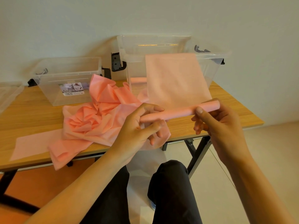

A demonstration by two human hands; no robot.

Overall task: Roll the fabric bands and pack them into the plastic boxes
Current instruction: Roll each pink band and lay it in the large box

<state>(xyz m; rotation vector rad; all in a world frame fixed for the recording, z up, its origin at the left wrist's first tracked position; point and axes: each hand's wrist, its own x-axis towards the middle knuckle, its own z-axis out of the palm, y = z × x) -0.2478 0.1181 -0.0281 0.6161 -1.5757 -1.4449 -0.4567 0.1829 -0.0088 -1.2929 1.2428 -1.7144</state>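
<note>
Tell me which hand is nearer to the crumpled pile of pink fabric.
Left. The left hand grips one end of the fabric roll at the edge of the crumpled fabric pile. The right hand pinches the other end, farther right, apart from the pile.

A wooden-topped table (pixel 32 113) stands on dark metal legs (pixel 199 157); at its 10 o'clock sits a small clear plastic box (pixel 53 96) with a paper label on its front wall; at 1 o'clock, well apart from it, stands a larger clear plastic box (pixel 210 70); a crumpled heap of pink fabric (pixel 97 115) fills the centre and hangs over the edge at 6 o'clock; a flat fabric band (pixel 34 146) lies at 8 o'clock, touching the heap; a clear lid (pixel 9 92) rests at 9 o'clock.
</note>
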